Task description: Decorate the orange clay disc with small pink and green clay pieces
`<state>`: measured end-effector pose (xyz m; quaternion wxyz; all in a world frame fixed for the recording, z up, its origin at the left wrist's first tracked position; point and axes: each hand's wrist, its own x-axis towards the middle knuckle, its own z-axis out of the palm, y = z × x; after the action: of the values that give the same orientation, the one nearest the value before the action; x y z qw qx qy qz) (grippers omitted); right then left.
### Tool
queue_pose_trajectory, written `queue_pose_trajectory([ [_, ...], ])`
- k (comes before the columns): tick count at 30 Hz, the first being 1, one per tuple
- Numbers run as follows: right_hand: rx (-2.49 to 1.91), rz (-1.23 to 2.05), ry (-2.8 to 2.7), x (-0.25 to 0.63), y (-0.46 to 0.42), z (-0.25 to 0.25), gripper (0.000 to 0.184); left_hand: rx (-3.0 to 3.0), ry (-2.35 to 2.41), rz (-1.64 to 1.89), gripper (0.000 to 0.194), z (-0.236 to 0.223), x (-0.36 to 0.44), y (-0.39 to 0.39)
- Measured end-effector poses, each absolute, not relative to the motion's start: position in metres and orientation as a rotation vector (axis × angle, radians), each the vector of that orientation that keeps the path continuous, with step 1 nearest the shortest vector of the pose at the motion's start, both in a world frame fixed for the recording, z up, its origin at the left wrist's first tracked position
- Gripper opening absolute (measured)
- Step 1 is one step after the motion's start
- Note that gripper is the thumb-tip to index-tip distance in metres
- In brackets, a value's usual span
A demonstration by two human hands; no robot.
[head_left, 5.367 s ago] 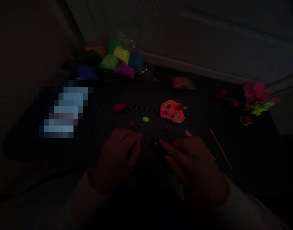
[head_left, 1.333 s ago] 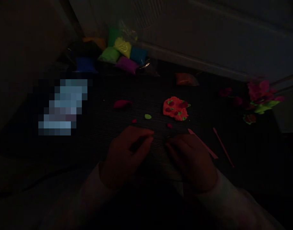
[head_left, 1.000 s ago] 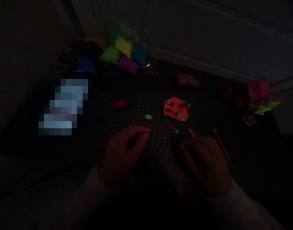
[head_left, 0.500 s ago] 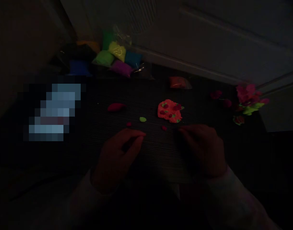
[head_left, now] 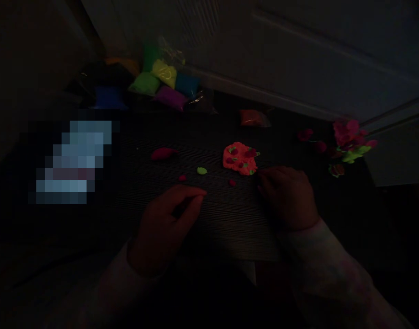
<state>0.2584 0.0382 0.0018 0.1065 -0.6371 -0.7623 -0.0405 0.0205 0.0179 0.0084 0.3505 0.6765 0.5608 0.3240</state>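
Head view: the scene is dimly lit. The left hand (head_left: 164, 224) is positioned over the near part of the dark table (head_left: 226, 219). Its grip is together: the thumb and index fingertips meet, with a gap enclosed behind them. Any small item between these tips cannot be made out. The right hand (head_left: 289, 196) is located farther right, fingers curled, tips just beside the lower right edge of the orange clay piece (head_left: 236, 169). Contact with that edge cannot be confirmed. The state of the right grip cannot be told, because the fingertips are in shadow.

The orange clay piece lies flat at mid-table and carries small red and green pieces on its upper face. To its left lies a light green piece (head_left: 202, 171). One small red ball (head_left: 231, 183) lies below the orange piece; a second red ball (head_left: 182, 177) lies beyond the left hand. A larger red lump (head_left: 163, 154) lies farther left, tapered at its right end.

An orange packet (head_left: 251, 118) lies behind the orange piece. Coloured packets (head_left: 170, 98) are heaped at the back left. Pink flowers (head_left: 348, 132) with light green leaves (head_left: 355, 154) occupy the right end.
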Motion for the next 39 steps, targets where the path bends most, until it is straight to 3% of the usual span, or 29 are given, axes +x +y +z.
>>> queue_pose_trajectory([
  [7, -1.852, 0.478, -1.742, 0.253, 0.008, 0.022, 0.009, 1.745, 1.436, 0.862, 0.010, 0.008, 0.022, 0.019],
  [12, -1.652, 0.704, -1.977, 0.221, -0.008, 0.023, 0.021, 1.767, 1.433, 0.855, 0.010, 0.009, 0.021, 0.019],
  [19, -1.509, 0.563, -2.215, 0.207, -0.004, 0.005, 0.007, 1.762, 1.442, 0.854, 0.010, 0.010, 0.022, 0.019],
  [25, -1.497, 0.519, -2.166, 0.210, -0.006, 0.003, 0.005, 1.760, 1.438, 0.856, 0.011, 0.008, 0.022, 0.018],
  [34, -1.482, 0.596, -2.091, 0.211, -0.006, 0.005, 0.030, 1.745, 1.437, 0.858, 0.011, 0.010, 0.022, 0.018],
  [39, -1.464, 0.576, -2.112, 0.209, -0.004, 0.005, 0.013, 1.723, 1.455, 0.841, 0.013, 0.010, 0.023, 0.018],
])
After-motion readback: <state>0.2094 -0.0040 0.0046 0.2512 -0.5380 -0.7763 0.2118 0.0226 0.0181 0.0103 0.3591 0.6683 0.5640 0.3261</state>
